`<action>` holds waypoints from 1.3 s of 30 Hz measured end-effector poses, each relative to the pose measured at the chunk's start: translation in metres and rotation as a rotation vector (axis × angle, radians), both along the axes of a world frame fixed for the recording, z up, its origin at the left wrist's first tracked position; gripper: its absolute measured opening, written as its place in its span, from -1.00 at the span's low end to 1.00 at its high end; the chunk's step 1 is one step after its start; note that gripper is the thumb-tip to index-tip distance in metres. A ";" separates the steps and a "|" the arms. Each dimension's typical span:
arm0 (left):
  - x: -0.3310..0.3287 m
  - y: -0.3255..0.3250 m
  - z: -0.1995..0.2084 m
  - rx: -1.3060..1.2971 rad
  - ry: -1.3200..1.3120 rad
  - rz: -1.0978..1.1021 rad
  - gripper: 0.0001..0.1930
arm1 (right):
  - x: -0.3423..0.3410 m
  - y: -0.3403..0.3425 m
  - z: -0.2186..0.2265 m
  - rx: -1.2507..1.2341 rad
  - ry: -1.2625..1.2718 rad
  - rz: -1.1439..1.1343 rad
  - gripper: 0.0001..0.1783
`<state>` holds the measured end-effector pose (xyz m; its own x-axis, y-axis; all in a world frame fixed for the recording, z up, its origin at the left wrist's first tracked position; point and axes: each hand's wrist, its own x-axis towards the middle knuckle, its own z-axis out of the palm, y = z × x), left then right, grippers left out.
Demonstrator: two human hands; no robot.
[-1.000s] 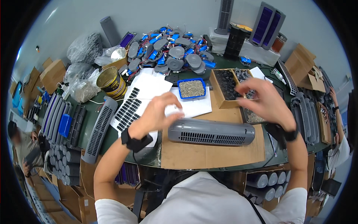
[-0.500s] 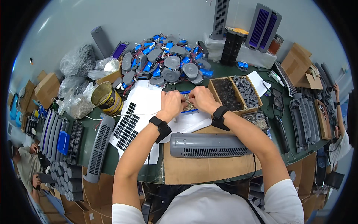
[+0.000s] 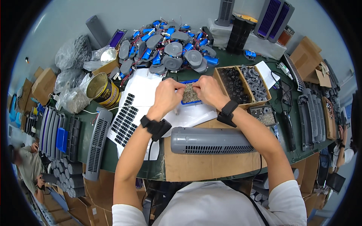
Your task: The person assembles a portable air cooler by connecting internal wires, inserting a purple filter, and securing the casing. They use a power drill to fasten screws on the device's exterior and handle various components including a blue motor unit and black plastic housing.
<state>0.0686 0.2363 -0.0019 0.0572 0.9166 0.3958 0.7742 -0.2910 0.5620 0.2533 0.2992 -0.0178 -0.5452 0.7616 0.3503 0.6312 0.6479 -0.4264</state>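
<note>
A small blue tray [image 3: 191, 101] full of tiny metal pieces, which look like screws, lies between my hands. At its left edge is my left hand [image 3: 168, 94], fingertips pinched together over the pieces. My right hand [image 3: 209, 91] reaches over the tray's right side, also with bent fingers closed at the tips. Whatever the fingertips hold is too small to make out. Nearer to me, a long grey slotted housing [image 3: 211, 141] lies crosswise on a flat sheet of cardboard [image 3: 211, 167], below my wrists. White paper [image 3: 188, 118] extends under and in front of the tray.
Right of the tray stands a divided cardboard box [image 3: 241, 84] of black and grey parts. Behind is a heap of grey caps with blue cells [image 3: 173, 49]. A yellow-black can [image 3: 103, 90], a sheet of black pieces [image 3: 126, 120] and another slotted housing [image 3: 98, 145] are left.
My hands have drawn a little apart, so more of the blue tray and its contents shows between them. The whole view has shifted slightly. The grey housing stays on the cardboard.
</note>
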 end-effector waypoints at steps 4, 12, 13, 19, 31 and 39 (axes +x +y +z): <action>-0.020 -0.068 0.047 -0.169 -0.243 -0.005 -0.86 | -0.001 -0.005 0.000 0.062 -0.036 0.028 -0.87; -0.025 -0.180 0.023 -0.334 -0.664 0.054 -0.89 | 0.000 -0.005 -0.001 0.076 0.007 0.044 -0.92; -0.019 -0.188 0.020 -0.373 -0.709 0.054 -0.88 | 0.000 -0.005 -0.001 0.045 0.001 0.034 -0.92; 0.015 -0.213 -0.001 -0.425 -0.940 0.155 -0.87 | -0.008 -0.032 0.046 -0.447 0.131 0.212 -0.88; 0.038 -0.214 -0.020 -0.350 -0.822 0.268 -0.94 | -0.012 -0.067 0.051 -0.581 -0.032 0.678 -0.86; 0.043 -0.211 -0.026 -0.317 -0.762 0.305 -0.92 | -0.016 -0.070 0.049 -0.437 -0.048 0.740 -0.75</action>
